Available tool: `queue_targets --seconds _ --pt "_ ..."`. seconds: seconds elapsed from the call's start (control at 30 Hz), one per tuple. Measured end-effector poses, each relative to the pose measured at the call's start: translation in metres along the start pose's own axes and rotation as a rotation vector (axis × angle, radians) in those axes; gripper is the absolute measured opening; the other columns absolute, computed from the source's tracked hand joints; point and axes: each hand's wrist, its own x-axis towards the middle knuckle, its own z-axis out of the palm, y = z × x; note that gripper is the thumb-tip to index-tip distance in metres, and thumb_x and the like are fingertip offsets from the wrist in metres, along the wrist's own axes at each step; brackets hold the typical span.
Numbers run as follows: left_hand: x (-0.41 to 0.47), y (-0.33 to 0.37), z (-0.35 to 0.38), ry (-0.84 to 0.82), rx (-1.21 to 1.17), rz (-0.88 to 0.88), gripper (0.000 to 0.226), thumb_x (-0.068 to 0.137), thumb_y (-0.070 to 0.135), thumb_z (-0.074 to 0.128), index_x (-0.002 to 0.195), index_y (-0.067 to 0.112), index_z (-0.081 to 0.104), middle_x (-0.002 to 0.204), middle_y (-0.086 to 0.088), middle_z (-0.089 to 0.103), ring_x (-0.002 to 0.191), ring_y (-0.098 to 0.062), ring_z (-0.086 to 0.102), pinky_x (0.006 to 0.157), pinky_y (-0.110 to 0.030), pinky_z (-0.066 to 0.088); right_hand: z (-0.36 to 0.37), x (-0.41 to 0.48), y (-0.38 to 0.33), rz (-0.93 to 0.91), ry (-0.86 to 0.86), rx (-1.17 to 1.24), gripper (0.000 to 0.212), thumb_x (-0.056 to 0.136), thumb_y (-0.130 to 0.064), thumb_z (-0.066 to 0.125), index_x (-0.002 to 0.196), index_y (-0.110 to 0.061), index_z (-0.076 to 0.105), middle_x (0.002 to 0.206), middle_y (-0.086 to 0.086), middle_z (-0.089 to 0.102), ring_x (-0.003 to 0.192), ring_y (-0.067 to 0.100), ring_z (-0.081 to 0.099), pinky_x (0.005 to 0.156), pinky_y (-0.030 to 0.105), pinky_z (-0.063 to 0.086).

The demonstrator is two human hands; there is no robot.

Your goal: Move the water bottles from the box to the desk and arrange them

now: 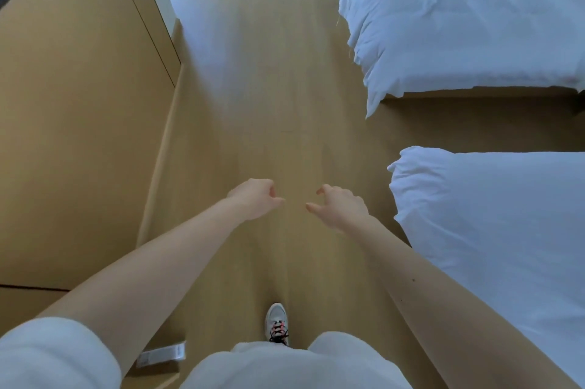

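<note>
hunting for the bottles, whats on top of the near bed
Only a rumpled white duvet shows there, with nothing resting on it. Whatever lies beneath it, or past the picture's right edge, is hidden.

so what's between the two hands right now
Only bare wooden floor. In the head view the left hand and right hand are apart, both holding nothing.

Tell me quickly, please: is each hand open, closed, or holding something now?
Left hand: open, fingers loosely curled, holding nothing.
Right hand: open, fingers loosely curled, holding nothing.
</note>
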Motion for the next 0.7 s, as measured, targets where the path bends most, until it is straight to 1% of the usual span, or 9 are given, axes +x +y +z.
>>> queue_targets --seconds 0.07,0.2,0.33,0.53,0.7 --pt "0.013 0.001 -0.008 -0.021 0.021 0.019 0.037 0.094 0.051 0.051 0.113 0.020 0.057 0.115 -0.001 0.061 0.101 -0.022 0.058 0.081 -0.033 0.049 -0.006 0.013 -0.003 -0.004 -0.005 -0.012 0.055 0.096 -0.054 0.042 0.138 -0.019 0.043 0.138 0.004 0.050 0.126 0.025 0.045 0.100 0.041 0.037" --pt "0.038 0.009 -0.022 -0.041 0.102 0.054 0.037 0.094 0.051 0.049 0.114 0.020 0.057 0.115 -0.001 0.061 0.101 -0.022 0.058 0.081 -0.033 0.048 -0.024 0.044 -0.006 -0.019 -0.003 -0.071 0.055 0.096 -0.055 0.041 0.138 -0.020 0.043 0.137 0.004 0.051 0.126 0.024 0.045 0.098 0.040 0.036" --pt "0.069 0.016 -0.042 -0.039 0.121 0.055 0.038 0.095 0.051 0.049 0.116 0.020 0.057 0.118 -0.001 0.061 0.105 -0.022 0.057 0.086 -0.035 0.049 -0.047 0.082 -0.006 -0.059 0.007 -0.114 0.056 0.096 -0.055 0.041 0.139 -0.020 0.042 0.139 0.005 0.050 0.126 0.025 0.045 0.097 0.041 0.037" --pt "0.137 0.025 -0.083 -0.028 0.161 0.008 0.035 0.095 0.050 0.049 0.113 0.021 0.057 0.116 -0.001 0.061 0.103 -0.022 0.057 0.076 -0.031 0.044 -0.092 0.160 -0.004 -0.120 -0.021 -0.120 0.056 0.096 -0.054 0.043 0.139 -0.020 0.042 0.140 0.006 0.048 0.128 0.026 0.044 0.099 0.041 0.037" --pt "0.208 0.051 -0.126 -0.012 0.159 -0.057 0.035 0.095 0.049 0.049 0.114 0.021 0.057 0.114 0.000 0.061 0.101 -0.021 0.057 0.078 -0.032 0.047 -0.144 0.238 0.010 -0.167 -0.007 -0.101 0.056 0.096 -0.054 0.044 0.140 -0.020 0.042 0.140 0.006 0.048 0.129 0.026 0.044 0.099 0.041 0.037"
